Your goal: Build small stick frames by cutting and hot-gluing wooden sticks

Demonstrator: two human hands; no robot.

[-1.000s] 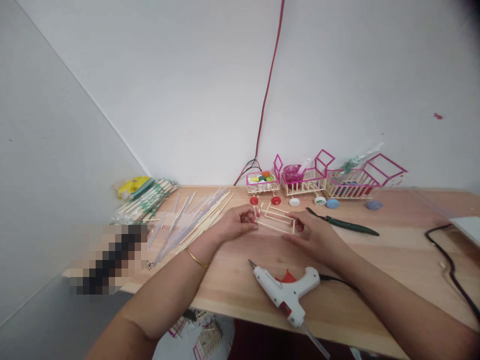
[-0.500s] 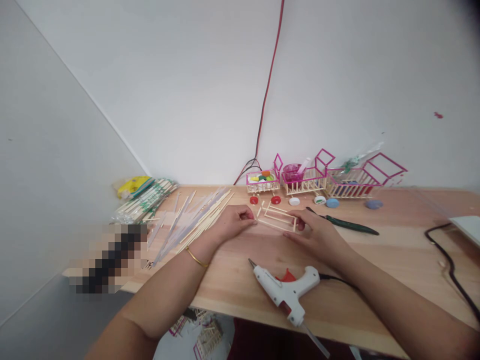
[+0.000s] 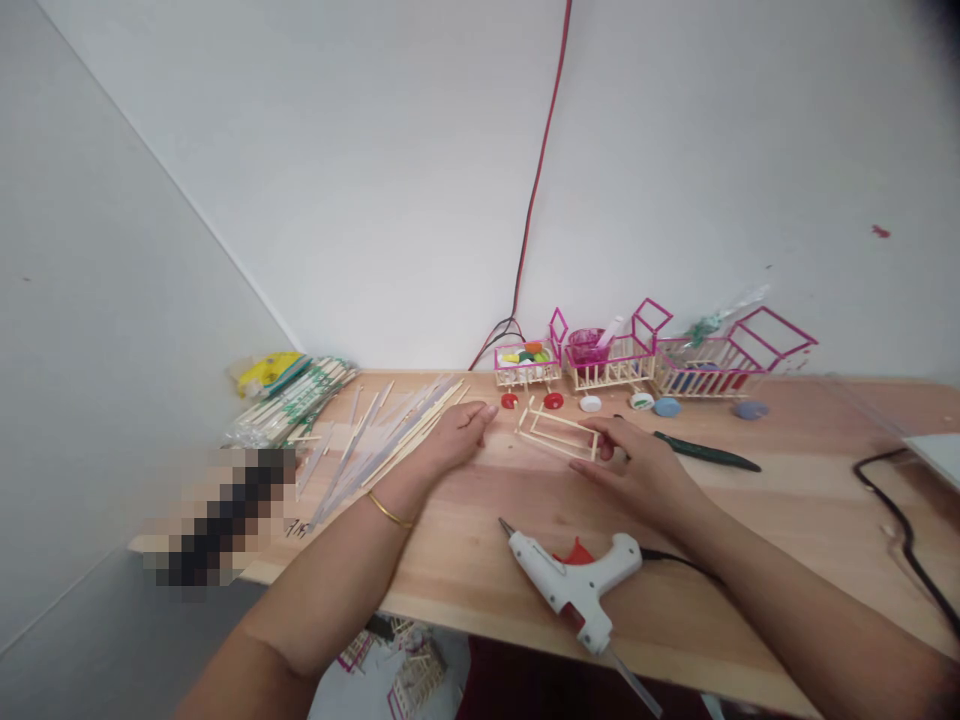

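A small frame of thin wooden sticks (image 3: pixel 562 447) stands above the table, its right end between the thumb and fingers of my right hand (image 3: pixel 634 455). Its left end, with short upright sticks, is free of any touch. My left hand (image 3: pixel 463 435) is a short way left of the frame, fingers curled together and nothing showing in them. Beneath that wrist and to its left lie loose wooden sticks (image 3: pixel 409 440). In front of both hands a white hot glue gun (image 3: pixel 574 585) with a red trigger rests on its side, nozzle pointing left.
Along the wall stand three small stick carts with purple trim (image 3: pixel 611 370) and bottle-cap wheels. Dark green-handled pliers or cutters (image 3: pixel 709 453) lie to the right. Bagged sticks (image 3: pixel 300 400) sit at the back left. A black cable (image 3: pixel 904 530) crosses the right side.
My left hand has let go of the frame's left end and drawn back to the left. My right hand still holds the frame, almost in the same place.
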